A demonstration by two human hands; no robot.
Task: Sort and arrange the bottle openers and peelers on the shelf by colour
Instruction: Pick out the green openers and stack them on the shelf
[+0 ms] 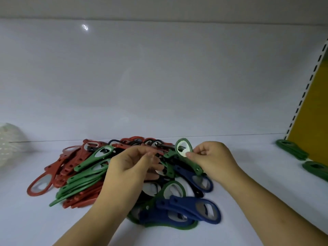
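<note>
The right hand (213, 161) pinches a green bottle opener (194, 165) at its ring end, thumb and forefinger closed on the rim; the opener is lifted clear above the heap, ring away from the person, handle slanting back under the palm. Just to the left of that grip, the left hand (129, 164) hangs over the middle of the heap with its fingers curled down among the openers; whether they hold anything cannot be told. Directly below the grip lie dark openers (198, 192) and blue openers (193, 207), the blue ones nearest the person and overlapping 1 green one beneath. Further left of the grip a sheaf of green openers (83, 176) lies over red openers (58, 167), which spread to the heap's left edge. All of it rests on a white shelf (248, 157). Well to the right of the grip, 2 small stacks of green openers (292, 150) (316, 168) sit apart from the heap, beside a yellow panel (314, 103). Far to the left stands a pale netted bundle (10, 144), blurred.
</note>
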